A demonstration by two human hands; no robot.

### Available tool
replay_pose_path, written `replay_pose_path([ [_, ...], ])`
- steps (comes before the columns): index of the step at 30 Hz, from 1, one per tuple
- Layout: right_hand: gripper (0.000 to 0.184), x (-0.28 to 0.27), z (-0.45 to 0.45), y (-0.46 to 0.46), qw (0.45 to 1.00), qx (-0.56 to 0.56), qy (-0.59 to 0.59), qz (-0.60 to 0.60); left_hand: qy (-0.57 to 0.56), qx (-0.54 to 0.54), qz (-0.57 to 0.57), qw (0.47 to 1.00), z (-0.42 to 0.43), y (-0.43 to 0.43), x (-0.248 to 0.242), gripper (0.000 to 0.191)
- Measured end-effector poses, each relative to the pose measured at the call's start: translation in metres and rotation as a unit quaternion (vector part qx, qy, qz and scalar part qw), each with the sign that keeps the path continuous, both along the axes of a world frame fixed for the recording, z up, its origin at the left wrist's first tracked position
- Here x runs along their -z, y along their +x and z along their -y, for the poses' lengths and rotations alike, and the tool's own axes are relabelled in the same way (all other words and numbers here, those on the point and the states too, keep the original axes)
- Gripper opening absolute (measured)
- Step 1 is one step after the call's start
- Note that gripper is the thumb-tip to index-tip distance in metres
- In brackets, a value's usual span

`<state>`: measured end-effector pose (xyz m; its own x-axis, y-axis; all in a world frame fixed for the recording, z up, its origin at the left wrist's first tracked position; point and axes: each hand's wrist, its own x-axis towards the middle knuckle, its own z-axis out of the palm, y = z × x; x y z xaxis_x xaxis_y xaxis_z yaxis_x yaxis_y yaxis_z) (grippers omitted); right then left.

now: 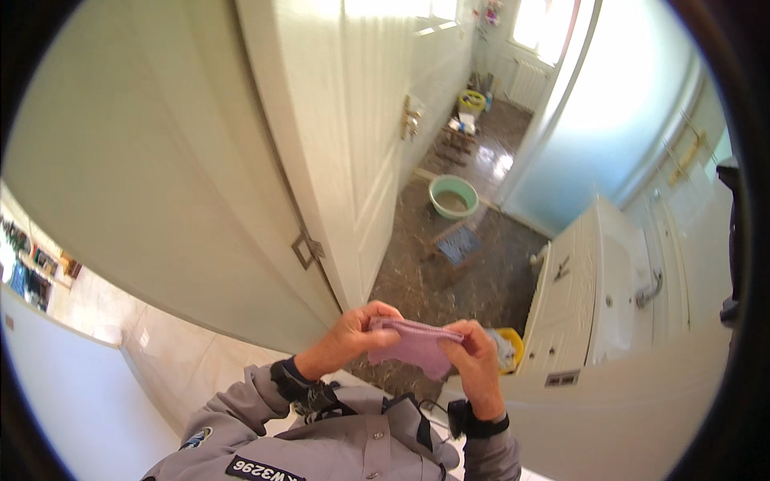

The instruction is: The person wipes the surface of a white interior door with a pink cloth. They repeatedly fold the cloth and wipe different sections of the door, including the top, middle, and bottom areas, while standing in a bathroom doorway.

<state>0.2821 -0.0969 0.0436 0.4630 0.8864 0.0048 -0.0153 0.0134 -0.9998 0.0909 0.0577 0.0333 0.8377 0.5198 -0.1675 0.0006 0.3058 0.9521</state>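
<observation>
A small pink cloth (418, 346) is stretched between my two hands in front of my chest, its upper edge folded. My left hand (361, 337) pinches its left end between thumb and fingers. At the right end my right hand (475, 355) grips the cloth the same way. The lower edge of the cloth hangs loose and uneven. Dark straps are around both wrists.
A green basin (453, 197) and a low stool (458, 246) stand on the dark marble floor. A white door (367, 150) is at the left, a washbasin cabinet (565, 276) at the right. A yellow bin (516, 349) holding cloth or a bag is near my right hand.
</observation>
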Motion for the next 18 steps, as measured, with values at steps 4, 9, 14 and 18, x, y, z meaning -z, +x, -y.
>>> replay_pose_path([
  [4,0.007,-0.003,-0.01,-0.009,1.0,0.0,-0.017,0.021,0.08,-0.009,-0.001,0.997,0.004,-0.004,0.006,0.033],
  [9,0.007,0.0,-0.017,-0.012,0.996,-0.047,-0.006,0.074,0.092,-0.048,-0.038,0.994,0.002,-0.013,0.013,0.02],
  [14,0.012,-0.002,-0.03,-0.016,0.964,-0.019,0.022,0.265,0.143,-0.083,-0.021,0.986,0.006,-0.026,0.013,0.017],
  [18,0.017,-0.004,-0.032,-0.037,0.945,-0.054,0.07,0.313,0.163,-0.165,-0.033,0.972,0.009,-0.027,0.017,0.016],
])
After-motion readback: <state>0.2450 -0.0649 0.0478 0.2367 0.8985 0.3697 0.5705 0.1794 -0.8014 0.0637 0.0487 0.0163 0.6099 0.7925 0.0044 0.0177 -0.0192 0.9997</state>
